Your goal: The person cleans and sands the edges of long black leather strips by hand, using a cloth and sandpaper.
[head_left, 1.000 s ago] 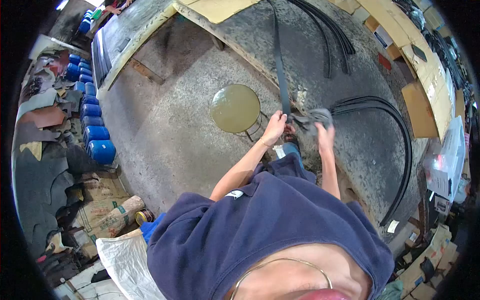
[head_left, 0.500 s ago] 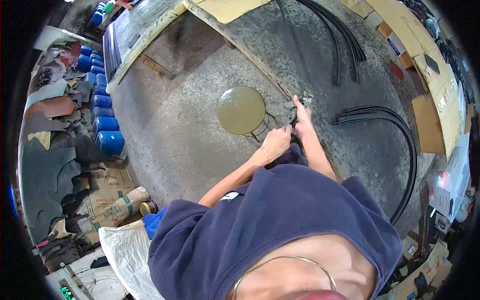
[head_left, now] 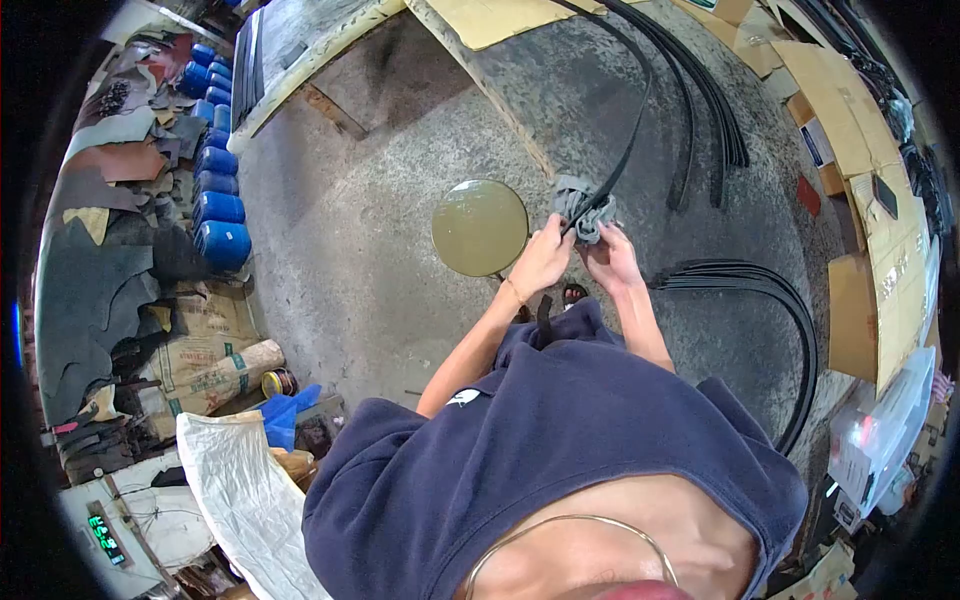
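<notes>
A long black strap point(head_left: 633, 140) runs from the tabletop down between my hands. My left hand point(head_left: 541, 254) is closed with its fingers pinched on the near end of the strap. A crumpled grey cloth point(head_left: 580, 192) lies bunched under and around the strap at the table's near edge. My right hand point(head_left: 613, 260) is closed on the lower right part of this cloth, its fingers partly hidden by the folds. Just left of my left hand stands a stool with a round olive seat point(head_left: 480, 228).
Several black straps point(head_left: 715, 110) hang in a curve at the upper right, and another bundle point(head_left: 790, 300) curves along the right. Cardboard point(head_left: 880, 230) with a phone point(head_left: 885, 196) lies at far right. Blue drums point(head_left: 220, 207) and leather scraps point(head_left: 95, 300) line the left.
Both hands have moved slightly up and left. The grey cloth now shows bunched out around the strap, and the strap arcs up more visibly. The view has shifted a little.
</notes>
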A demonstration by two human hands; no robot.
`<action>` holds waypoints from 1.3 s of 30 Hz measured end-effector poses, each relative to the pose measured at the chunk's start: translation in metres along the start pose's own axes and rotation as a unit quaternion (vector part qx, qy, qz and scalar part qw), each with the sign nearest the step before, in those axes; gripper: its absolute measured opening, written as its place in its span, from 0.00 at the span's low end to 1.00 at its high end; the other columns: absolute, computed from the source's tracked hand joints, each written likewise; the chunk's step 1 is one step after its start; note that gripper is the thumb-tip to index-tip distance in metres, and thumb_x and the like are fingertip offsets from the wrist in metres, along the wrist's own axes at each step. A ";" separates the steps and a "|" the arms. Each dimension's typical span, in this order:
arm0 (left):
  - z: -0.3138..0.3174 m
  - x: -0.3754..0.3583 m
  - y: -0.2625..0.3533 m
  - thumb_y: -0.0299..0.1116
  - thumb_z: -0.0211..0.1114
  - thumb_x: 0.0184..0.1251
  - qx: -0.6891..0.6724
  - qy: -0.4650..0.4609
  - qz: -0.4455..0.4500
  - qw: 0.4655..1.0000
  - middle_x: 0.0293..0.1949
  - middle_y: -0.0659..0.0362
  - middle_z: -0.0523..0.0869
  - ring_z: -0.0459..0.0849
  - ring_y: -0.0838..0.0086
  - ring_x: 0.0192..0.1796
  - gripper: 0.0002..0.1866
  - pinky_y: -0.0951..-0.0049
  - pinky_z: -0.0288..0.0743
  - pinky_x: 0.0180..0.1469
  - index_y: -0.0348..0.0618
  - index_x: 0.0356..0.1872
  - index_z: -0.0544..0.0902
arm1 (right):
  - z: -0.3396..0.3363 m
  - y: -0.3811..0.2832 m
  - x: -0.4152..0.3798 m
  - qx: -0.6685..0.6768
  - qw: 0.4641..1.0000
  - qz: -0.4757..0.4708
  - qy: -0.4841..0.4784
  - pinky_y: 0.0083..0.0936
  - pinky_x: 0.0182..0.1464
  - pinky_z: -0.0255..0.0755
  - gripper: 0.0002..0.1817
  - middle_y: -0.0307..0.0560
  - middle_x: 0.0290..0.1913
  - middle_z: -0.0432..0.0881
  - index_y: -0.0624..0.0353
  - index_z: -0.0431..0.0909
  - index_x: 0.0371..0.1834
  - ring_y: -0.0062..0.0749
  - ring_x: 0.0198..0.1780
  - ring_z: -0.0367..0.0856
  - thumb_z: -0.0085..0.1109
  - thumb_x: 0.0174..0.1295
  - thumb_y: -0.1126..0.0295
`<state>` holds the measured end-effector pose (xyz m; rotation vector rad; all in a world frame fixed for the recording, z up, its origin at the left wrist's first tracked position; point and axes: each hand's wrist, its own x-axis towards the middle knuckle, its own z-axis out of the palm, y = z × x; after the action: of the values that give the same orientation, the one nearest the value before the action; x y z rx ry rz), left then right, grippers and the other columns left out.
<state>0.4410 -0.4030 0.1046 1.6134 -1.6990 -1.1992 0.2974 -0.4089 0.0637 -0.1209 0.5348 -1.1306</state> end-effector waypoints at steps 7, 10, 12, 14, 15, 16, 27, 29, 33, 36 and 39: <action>0.048 -0.032 -0.008 0.26 0.52 0.57 0.321 -0.018 0.076 0.944 0.25 0.41 0.81 0.83 0.50 0.29 0.13 0.51 0.76 0.33 0.33 0.43 0.66 | -0.023 0.003 0.050 -0.175 0.951 0.041 0.252 0.26 0.21 0.69 0.17 0.43 0.24 0.73 0.59 0.70 0.36 0.28 0.22 0.72 0.57 0.64 0.56; 0.034 -0.079 -0.011 0.27 0.54 0.55 0.312 -0.071 0.098 0.942 0.25 0.42 0.82 0.83 0.48 0.29 0.17 0.51 0.76 0.33 0.32 0.45 0.65 | -0.059 -0.018 0.098 -0.053 0.949 0.041 0.308 0.25 0.19 0.66 0.20 0.41 0.21 0.68 0.59 0.68 0.32 0.27 0.19 0.67 0.56 0.63 0.52; 0.021 -0.092 -0.021 0.32 0.56 0.59 0.262 -0.144 -0.029 0.954 0.29 0.39 0.82 0.82 0.45 0.36 0.23 0.51 0.75 0.39 0.31 0.52 0.63 | -0.050 -0.023 0.104 -0.044 0.949 0.024 0.312 0.24 0.18 0.65 0.23 0.40 0.19 0.65 0.59 0.66 0.30 0.26 0.17 0.64 0.57 0.61 0.48; 0.004 -0.085 -0.035 0.36 0.56 0.61 0.233 -0.168 -0.038 0.957 0.32 0.37 0.81 0.81 0.43 0.39 0.24 0.50 0.74 0.42 0.31 0.52 0.62 | -0.034 -0.004 0.105 -0.099 0.956 0.007 0.276 0.25 0.16 0.64 0.22 0.41 0.21 0.70 0.59 0.69 0.31 0.29 0.16 0.66 0.55 0.63 0.49; -0.003 -0.080 -0.040 0.40 0.57 0.63 0.200 -0.190 -0.056 0.960 0.36 0.35 0.80 0.80 0.42 0.43 0.26 0.50 0.73 0.46 0.31 0.53 0.62 | -0.022 0.007 0.105 -0.118 0.956 0.003 0.269 0.26 0.16 0.64 0.22 0.42 0.21 0.70 0.59 0.69 0.31 0.29 0.16 0.66 0.55 0.63 0.49; -0.007 -0.070 -0.039 0.46 0.56 0.66 0.097 -0.166 -0.021 0.981 0.39 0.34 0.78 0.79 0.43 0.46 0.26 0.51 0.71 0.50 0.32 0.51 0.62 | -0.012 0.018 0.107 -0.116 0.958 0.013 0.264 0.26 0.16 0.64 0.23 0.41 0.20 0.70 0.59 0.69 0.29 0.28 0.15 0.66 0.54 0.63 0.47; -0.130 -0.128 -0.090 0.42 0.54 0.68 0.093 -0.035 -0.052 0.994 0.34 0.33 0.79 0.78 0.40 0.42 0.19 0.48 0.70 0.41 0.34 0.48 0.68 | 0.047 0.020 0.185 -0.067 0.983 -0.009 0.173 0.18 0.16 0.60 0.15 0.37 0.23 0.74 0.53 0.75 0.29 0.23 0.17 0.67 0.65 0.57 0.55; -0.163 -0.165 -0.111 0.42 0.54 0.68 0.132 -0.050 -0.080 0.987 0.35 0.36 0.80 0.79 0.41 0.41 0.19 0.50 0.71 0.39 0.34 0.48 0.69 | 0.064 0.036 0.186 -0.108 0.984 -0.027 0.137 0.18 0.16 0.61 0.14 0.38 0.24 0.74 0.54 0.75 0.29 0.25 0.17 0.67 0.66 0.56 0.56; -0.184 -0.196 -0.183 0.44 0.55 0.69 0.117 -0.113 -0.038 0.986 0.33 0.43 0.83 0.83 0.54 0.38 0.20 0.58 0.75 0.40 0.34 0.48 0.70 | 0.109 0.123 0.156 -0.166 0.981 -0.046 0.092 0.20 0.15 0.62 0.13 0.36 0.23 0.75 0.52 0.74 0.29 0.22 0.17 0.69 0.65 0.57 0.57; -0.156 -0.159 -0.164 0.47 0.55 0.69 -0.228 0.019 0.004 0.974 0.25 0.54 0.80 0.81 0.71 0.29 0.20 0.71 0.75 0.34 0.35 0.38 0.72 | 0.151 0.192 0.113 -0.208 0.973 -0.023 0.095 0.21 0.17 0.63 0.13 0.36 0.23 0.75 0.52 0.75 0.30 0.22 0.17 0.70 0.65 0.57 0.56; -0.149 -0.110 -0.149 0.47 0.52 0.71 -0.250 0.062 -0.073 0.964 0.19 0.64 0.72 0.71 0.80 0.21 0.20 0.74 0.67 0.24 0.36 0.33 0.72 | 0.180 0.203 0.104 -0.204 0.974 -0.013 0.102 0.21 0.18 0.64 0.14 0.36 0.24 0.75 0.53 0.75 0.31 0.23 0.17 0.69 0.64 0.57 0.55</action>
<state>0.6618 -0.3202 0.0726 1.4719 -1.0963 -1.4248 0.5822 -0.4434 0.1122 -0.3713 0.9480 -1.0517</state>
